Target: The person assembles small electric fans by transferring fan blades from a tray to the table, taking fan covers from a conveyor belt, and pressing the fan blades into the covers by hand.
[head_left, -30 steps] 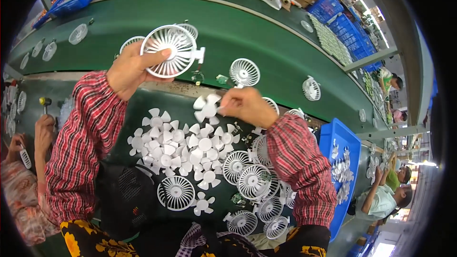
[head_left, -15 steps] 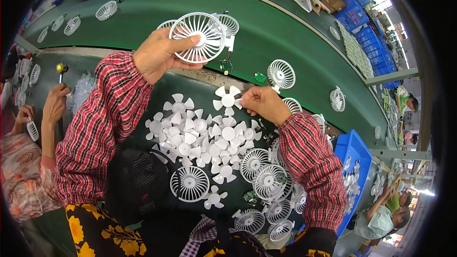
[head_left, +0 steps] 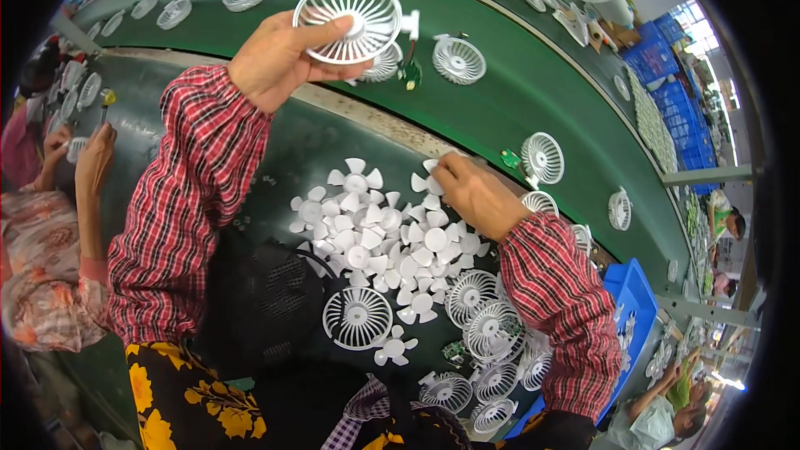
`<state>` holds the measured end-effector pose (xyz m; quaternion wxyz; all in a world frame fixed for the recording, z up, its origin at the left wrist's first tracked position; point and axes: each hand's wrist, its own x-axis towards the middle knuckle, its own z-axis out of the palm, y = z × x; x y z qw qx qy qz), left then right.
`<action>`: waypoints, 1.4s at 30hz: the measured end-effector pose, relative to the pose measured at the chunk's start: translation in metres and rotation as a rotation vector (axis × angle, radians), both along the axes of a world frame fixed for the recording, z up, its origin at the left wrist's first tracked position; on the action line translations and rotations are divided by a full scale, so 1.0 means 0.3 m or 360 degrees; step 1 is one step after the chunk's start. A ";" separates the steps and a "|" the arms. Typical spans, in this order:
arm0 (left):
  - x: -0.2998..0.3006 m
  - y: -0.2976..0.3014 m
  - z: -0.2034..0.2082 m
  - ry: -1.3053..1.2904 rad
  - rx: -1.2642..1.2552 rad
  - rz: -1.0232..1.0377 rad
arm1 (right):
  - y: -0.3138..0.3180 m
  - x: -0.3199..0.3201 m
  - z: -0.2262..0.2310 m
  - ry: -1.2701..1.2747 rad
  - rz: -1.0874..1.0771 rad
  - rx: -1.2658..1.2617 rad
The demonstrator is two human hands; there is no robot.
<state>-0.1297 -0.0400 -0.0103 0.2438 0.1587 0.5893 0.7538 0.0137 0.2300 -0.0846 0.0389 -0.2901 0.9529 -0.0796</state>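
My left hand [head_left: 279, 62] holds up a round white fan grille [head_left: 367, 4] over the green belt, thumb pressed on its hub. A small green circuit board [head_left: 410, 74] dangles by wires from the grille's side stem. Beyond the far edge of a heap of white fan blades [head_left: 367, 233], my right hand [head_left: 479, 192] is closed on one white fan blade [head_left: 426, 182]. That hand partly covers the blade. On the table in front of me lie a single grille [head_left: 357, 317] and a loose fan blade [head_left: 395, 346].
More grilles with boards [head_left: 492, 329] crowd beside my right forearm, next to a blue bin [head_left: 631, 292]. Several grilles ride on the green belt [head_left: 492, 108] across the front. A black mesh object [head_left: 267, 300] sits by my left forearm. Co-worker's hands [head_left: 96, 158] work at far left.
The view has swung, so the table and belt appear farther right. My left hand has lifted the grille farther up over the belt. My right hand now covers more of its blade.
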 end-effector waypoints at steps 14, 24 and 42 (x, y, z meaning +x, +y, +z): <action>0.027 -0.004 0.014 0.0031 0.0102 0.0069 | -0.178 -0.139 0.013 0.0015 -0.0052 -0.0448; 0.051 0.113 -0.018 -0.0008 -0.0050 -0.0186 | -0.056 0.120 0.088 -0.0348 -0.0072 -0.0522; 0.184 0.226 -0.090 -0.0122 0.0031 -0.0433 | 0.014 0.262 0.246 0.0318 -0.0542 -0.0930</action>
